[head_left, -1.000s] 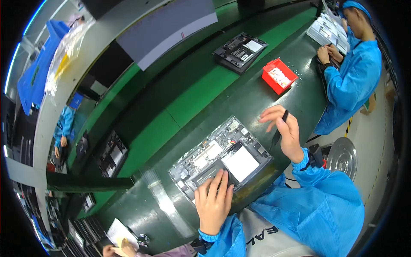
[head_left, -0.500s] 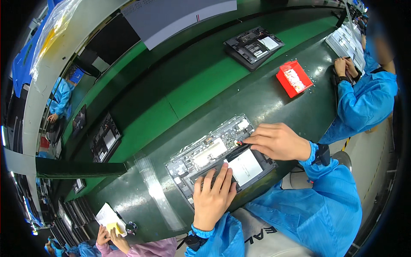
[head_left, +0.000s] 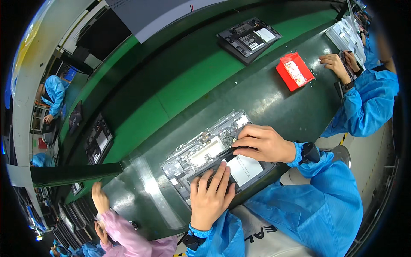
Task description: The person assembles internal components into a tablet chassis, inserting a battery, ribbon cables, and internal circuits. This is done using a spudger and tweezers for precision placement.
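Observation:
An opened laptop base [head_left: 182, 165] lies at a slant on the green bench in front of me, its boards and parts exposed. A black battery with a white label [head_left: 245, 170] fills part of its near side. My left hand [head_left: 210, 195] rests flat on the near left part of the base, fingers spread and touching the battery. Above the battery's far edge, my right hand [head_left: 265, 144] pinches at the circuit board near the middle of the base. Whatever is between its thumb and fingertips is hidden.
A red bin [head_left: 294, 72] of small white pieces stands at the right. Another open laptop [head_left: 250, 39] lies on the far green shelf. A co-worker in blue [head_left: 368, 98] works at the right; a pink-sleeved person [head_left: 128, 231] reaches in at lower left. Clear tape [head_left: 154, 188] crosses the bench.
My right hand has shifted slightly left, and the coloured wires seen at its fingertips are now covered. The pink-sleeved person's arm has reached up; the co-worker's hand has moved toward the bin.

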Available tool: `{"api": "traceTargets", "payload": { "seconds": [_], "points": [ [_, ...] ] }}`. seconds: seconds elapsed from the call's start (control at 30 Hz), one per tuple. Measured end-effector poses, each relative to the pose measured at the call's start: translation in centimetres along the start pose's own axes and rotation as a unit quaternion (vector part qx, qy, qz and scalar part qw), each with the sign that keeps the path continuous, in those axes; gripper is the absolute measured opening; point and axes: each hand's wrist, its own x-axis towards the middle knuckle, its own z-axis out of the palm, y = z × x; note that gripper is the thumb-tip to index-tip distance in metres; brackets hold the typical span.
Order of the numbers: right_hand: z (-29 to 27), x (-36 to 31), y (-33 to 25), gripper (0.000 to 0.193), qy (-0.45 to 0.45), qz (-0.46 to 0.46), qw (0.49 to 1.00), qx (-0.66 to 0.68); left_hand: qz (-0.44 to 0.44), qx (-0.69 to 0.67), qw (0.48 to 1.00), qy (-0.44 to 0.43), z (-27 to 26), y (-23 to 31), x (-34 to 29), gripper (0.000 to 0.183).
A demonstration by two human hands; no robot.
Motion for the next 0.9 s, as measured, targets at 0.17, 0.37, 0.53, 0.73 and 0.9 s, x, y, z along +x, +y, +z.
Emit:
{"api": "traceTargets", "payload": {
  "seconds": [0.17, 0.37, 0.53, 0.73, 0.9],
  "points": [
    [0.02, -0.13, 0.15, 0.022, -0.003, -0.010, 1.000, -0.003, 0.000, -0.001, 1.000, -0.004, 0.08, -0.06, -0.06, 0.047],
    [0.07, -0.16, 0.19, 0.022, -0.003, -0.030, 0.999, -0.011, -0.002, -0.006, 1.000, -0.001, 0.19, -0.09, -0.17, 0.047],
    [0.28, -0.30, 0.16, 0.022, 0.003, -0.024, 1.000, -0.006, -0.004, -0.004, 1.000, 0.002, 0.17, -0.08, -0.17, 0.048],
    [0.37, -0.22, 0.23, 0.023, -0.001, -0.029, 1.000, -0.010, -0.012, -0.010, 1.000, 0.003, 0.23, -0.10, -0.20, 0.047],
    [0.52, -0.37, 0.16, 0.023, 0.006, -0.022, 1.000, -0.006, -0.007, -0.009, 1.000, 0.003, 0.24, -0.15, -0.32, 0.047]
  ]
}}
